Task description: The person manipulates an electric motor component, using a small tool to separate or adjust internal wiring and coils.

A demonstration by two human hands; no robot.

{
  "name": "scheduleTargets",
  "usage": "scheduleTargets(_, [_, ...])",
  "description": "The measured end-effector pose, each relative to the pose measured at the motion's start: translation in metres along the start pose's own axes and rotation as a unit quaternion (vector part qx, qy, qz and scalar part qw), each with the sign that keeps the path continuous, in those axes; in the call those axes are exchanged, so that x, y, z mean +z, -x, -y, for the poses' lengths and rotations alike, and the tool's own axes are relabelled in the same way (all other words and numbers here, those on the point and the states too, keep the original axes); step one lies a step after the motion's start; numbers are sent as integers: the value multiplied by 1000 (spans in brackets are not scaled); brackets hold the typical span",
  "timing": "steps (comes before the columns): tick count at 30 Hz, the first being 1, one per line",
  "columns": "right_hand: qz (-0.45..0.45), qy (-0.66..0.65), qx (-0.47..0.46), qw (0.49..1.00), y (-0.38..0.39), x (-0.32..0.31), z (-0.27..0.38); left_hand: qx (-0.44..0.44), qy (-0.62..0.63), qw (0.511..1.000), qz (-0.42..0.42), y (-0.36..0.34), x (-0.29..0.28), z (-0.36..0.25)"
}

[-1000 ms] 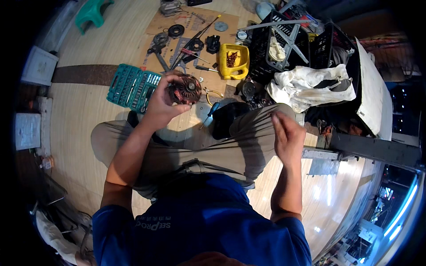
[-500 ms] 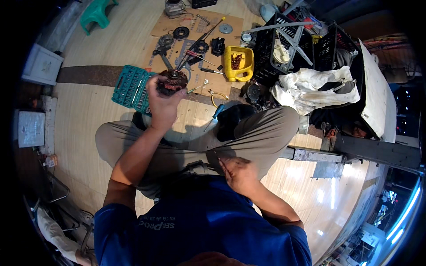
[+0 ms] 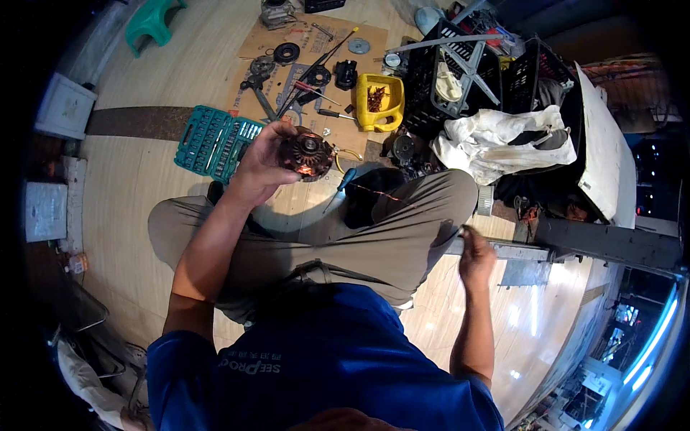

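Left hand (image 3: 262,169) is wrapped round a dark round metal motor core with copper windings (image 3: 309,156), thumb on the near side, fingers round the left and far side. Core is held up above the floor, in front of the knees, between the teal plastic socket case (image 3: 188,131) and the yellow cut-open plastic jug (image 3: 394,123).

Right hand (image 3: 477,257) is out beyond the right knee, fingers curled tight, fingertips together. A thin reddish copper wire (image 3: 377,192) runs from near the core's right side, over the shin, in line with those fingertips. I judge it pinched there; contact too fine to see.

Handling, my guess: core is dense and heavy for its size, rigid, maybe greasy. Weak spot is the copper: thin, bendy, snaps or kinks if yanked. Hold by the outer metal rim, palm underneath, fingertips off the windings and any cut wire ends.

Orientation: central hub faces up toward the camera. Shaft axis roughly vertical, perhaps slightly tilted; can't tell how much. Body's foreshortened, so can't say whether it's longer along the shaft than across.
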State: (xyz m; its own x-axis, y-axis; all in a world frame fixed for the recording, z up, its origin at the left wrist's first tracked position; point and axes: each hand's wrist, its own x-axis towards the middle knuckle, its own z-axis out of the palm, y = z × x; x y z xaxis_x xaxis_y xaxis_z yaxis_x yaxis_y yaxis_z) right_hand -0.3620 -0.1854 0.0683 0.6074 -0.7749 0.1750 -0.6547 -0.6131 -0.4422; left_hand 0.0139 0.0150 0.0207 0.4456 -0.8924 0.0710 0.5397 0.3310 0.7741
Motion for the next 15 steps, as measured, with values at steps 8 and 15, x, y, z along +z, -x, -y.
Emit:
scheduleTargets(8, [-65, 50, -38, 996, -31, -27, 3, -65, 116, 990, 50, -11, 4, -10])
scheduleTargets(15, [-70, 36, -61, 995, -18, -45, 6, 45, -147, 987, -41, -8, 4, -3])
